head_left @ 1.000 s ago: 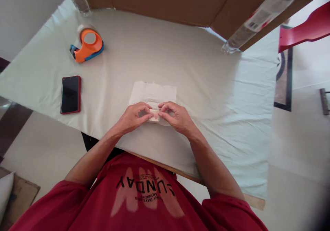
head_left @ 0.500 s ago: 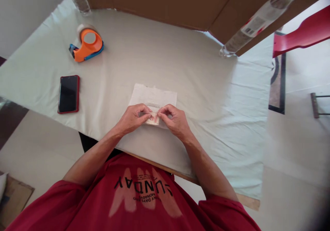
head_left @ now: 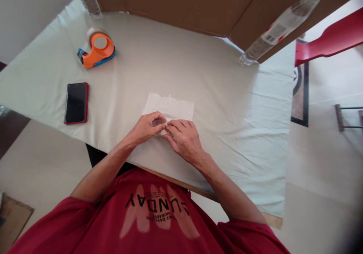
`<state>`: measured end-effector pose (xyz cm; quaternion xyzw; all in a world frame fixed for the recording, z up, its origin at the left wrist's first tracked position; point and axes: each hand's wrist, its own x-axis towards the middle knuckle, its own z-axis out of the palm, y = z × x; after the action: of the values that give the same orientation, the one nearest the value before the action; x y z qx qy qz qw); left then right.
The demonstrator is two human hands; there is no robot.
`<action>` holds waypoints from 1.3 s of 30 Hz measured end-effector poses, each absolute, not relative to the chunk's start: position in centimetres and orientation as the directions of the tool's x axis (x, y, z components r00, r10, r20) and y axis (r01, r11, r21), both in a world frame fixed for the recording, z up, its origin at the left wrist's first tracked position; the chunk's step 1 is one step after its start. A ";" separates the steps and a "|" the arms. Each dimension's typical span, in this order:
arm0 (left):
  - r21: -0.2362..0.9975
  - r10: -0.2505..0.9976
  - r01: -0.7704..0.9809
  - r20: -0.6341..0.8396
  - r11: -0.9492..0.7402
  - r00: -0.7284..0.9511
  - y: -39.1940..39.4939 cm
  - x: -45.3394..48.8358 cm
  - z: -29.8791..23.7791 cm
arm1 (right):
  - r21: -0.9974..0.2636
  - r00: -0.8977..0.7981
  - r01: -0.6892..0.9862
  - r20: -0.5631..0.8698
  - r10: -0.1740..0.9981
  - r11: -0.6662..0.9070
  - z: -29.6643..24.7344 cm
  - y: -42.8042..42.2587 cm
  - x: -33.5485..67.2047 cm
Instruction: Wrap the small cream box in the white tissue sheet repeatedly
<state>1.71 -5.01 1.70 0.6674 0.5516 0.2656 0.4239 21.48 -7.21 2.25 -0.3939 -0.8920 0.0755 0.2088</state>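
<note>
A white paper packet (head_left: 170, 107) lies flat on the cloth-covered table (head_left: 215, 95), close to its near edge. My left hand (head_left: 146, 127) rests on the packet's near left part with fingers curled and pinched at the packet's near edge. My right hand (head_left: 183, 140) lies over the near right part, fingers bent and pressed onto the same edge, fingertips meeting those of the left hand. The small strip they pinch is mostly hidden under the fingers.
A red-cased phone (head_left: 76, 102) lies face up at the left. An orange tape dispenser (head_left: 98, 49) sits at the far left. A large cardboard box (head_left: 198, 4) with taped flaps spans the far side. A red chair (head_left: 331, 38) stands right of the table.
My right hand has slid left and flattened over the packet's near edge, covering the small strip that showed between the fingertips. The left hand has hardly moved.
</note>
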 end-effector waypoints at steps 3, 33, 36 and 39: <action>0.846 0.969 0.534 -0.122 -0.013 0.217 -5.5 0.5 2.3 | -0.268 -0.610 0.695 0.271 0.744 0.667 2.0 -7.2 21.2; 0.770 0.906 0.499 -0.417 0.398 -0.079 -6.2 -1.1 1.8 | 0.003 -0.738 0.674 0.030 0.674 0.738 3.7 -6.1 20.0; 0.801 0.945 0.509 -0.312 0.315 -0.094 -6.2 -0.6 1.7 | -0.008 -0.742 0.671 0.008 0.671 0.742 4.0 -5.9 19.9; 0.831 0.935 0.431 -0.337 0.352 -0.116 -6.1 0.1 1.7 | -0.020 -0.750 0.661 -0.030 0.661 0.750 4.4 -5.5 19.8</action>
<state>0.13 -6.07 1.71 0.4938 0.6913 0.2828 0.4454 19.78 -5.51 4.43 -0.3534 -0.9353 0.0147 -0.0106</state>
